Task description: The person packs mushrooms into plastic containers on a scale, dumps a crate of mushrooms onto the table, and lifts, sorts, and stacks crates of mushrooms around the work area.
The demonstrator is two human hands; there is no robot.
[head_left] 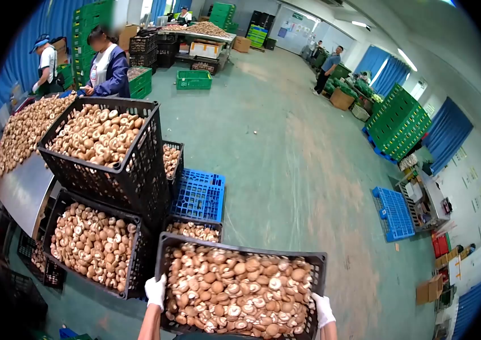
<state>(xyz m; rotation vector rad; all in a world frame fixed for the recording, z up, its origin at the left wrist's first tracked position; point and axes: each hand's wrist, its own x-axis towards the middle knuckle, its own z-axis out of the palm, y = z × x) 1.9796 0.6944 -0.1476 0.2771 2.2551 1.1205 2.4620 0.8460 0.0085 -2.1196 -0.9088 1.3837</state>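
Observation:
A black plastic crate [246, 249] full of brown mushrooms [235, 289] is in front of me at the bottom of the view. My left hand [155, 292], in a white glove, grips its left end. At the opposite end my right hand [324, 311], also gloved in white, has hold of the crate's side. The fingers of both hands are partly hidden by the crate walls. Just left of it stands another black crate of mushrooms [93, 243], and behind that a tall stack is topped by a mushroom-filled crate [99, 136].
A blue pallet [199, 195] lies beyond the crates. On the left, a metal table [22, 187] carries heaped mushrooms, with two people behind it. A green crate [193, 80] sits on the floor ahead. Green stacked crates [398, 122] and another blue pallet [393, 214] stand at right.

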